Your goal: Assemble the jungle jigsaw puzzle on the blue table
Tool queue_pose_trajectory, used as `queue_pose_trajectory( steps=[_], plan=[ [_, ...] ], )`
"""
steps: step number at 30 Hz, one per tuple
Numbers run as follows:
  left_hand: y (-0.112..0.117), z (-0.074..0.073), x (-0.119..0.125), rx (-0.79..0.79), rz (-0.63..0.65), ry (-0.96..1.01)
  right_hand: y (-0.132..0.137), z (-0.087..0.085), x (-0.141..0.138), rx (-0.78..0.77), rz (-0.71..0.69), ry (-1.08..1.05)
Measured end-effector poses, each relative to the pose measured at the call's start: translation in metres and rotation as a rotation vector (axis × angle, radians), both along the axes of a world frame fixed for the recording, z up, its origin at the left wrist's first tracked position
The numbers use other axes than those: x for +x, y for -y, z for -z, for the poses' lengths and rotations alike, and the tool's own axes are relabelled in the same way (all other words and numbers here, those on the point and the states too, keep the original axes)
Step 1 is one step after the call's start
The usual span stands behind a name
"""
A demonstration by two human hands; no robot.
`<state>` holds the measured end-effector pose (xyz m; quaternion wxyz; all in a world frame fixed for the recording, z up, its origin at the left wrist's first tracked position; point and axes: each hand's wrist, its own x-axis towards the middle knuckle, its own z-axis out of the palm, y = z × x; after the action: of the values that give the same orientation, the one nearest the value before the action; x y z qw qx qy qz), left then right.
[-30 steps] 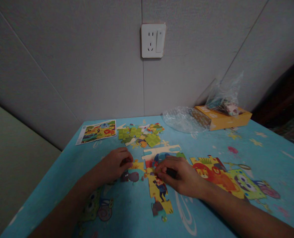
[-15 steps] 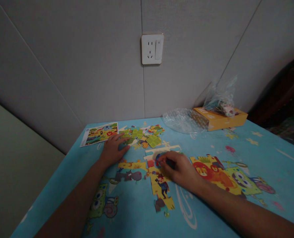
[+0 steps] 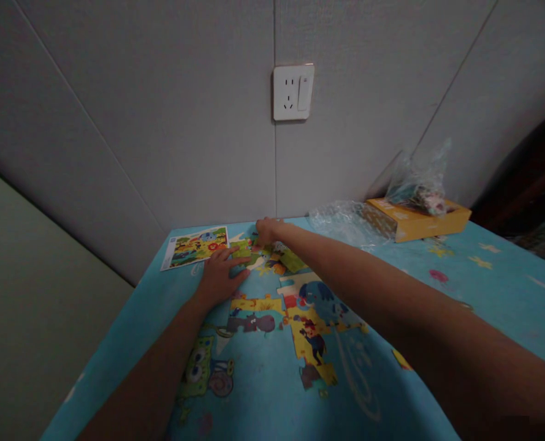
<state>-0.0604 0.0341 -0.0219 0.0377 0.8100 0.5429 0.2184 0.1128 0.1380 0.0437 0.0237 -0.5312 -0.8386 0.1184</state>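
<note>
My left hand (image 3: 219, 275) lies spread on the table, its fingertips at the near left side of a pile of loose jigsaw pieces (image 3: 293, 261). My right hand (image 3: 266, 231) is over the far side of that pile, with fingers bent down and drawn together; whatever they may hold is hidden. In front of the hands lies a partly joined puzzle: a hippo section (image 3: 254, 321), an elephant section (image 3: 320, 297) and a strip with a figure in a hat (image 3: 312, 337). My right forearm covers part of the table to the right.
A picture card (image 3: 194, 248) of the puzzle lies at the back left. At the back right are a crumpled clear plastic bag (image 3: 341, 220) and an orange box (image 3: 431, 226) with another plastic bag (image 3: 422, 184) on it. Behind the table stands a wall with a socket (image 3: 293, 92).
My right hand has left the elephant section and reached to the far side of the loose pieces. My left hand stays in place on the table. The view has shifted slightly.
</note>
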Motion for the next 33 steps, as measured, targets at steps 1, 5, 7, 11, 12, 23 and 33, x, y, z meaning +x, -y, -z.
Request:
queue_pose_trajectory(
  steps=[1, 5, 7, 11, 12, 23, 33],
  plan=[
    [0.000, 0.000, 0.000, -0.002, -0.003, 0.001, -0.009, 0.000, -0.003, -0.073, 0.017, 0.019],
    [-0.001, 0.001, 0.001, -0.004, -0.009, 0.017, -0.023, 0.002, -0.004, -0.242, 0.086, 0.011],
    [-0.001, 0.002, 0.001, 0.000, -0.009, 0.034, -0.023, 0.001, 0.000, -0.237, 0.118, -0.048],
    [0.000, 0.002, 0.001, 0.014, 0.003, 0.086, -0.018, -0.004, 0.016, -0.118, 0.199, -0.232],
    [0.001, 0.002, 0.001, 0.018, 0.008, 0.103, -0.015, -0.005, 0.022, -0.084, 0.223, -0.284],
    [0.006, -0.009, 0.016, 0.056, 0.034, 0.445, 0.101, 0.040, 0.052, 0.159, -0.009, -0.723],
    [0.005, -0.016, 0.011, 0.068, -0.141, 0.652, 0.092, 0.063, 0.047, 0.362, 0.095, -0.719]
  ],
)
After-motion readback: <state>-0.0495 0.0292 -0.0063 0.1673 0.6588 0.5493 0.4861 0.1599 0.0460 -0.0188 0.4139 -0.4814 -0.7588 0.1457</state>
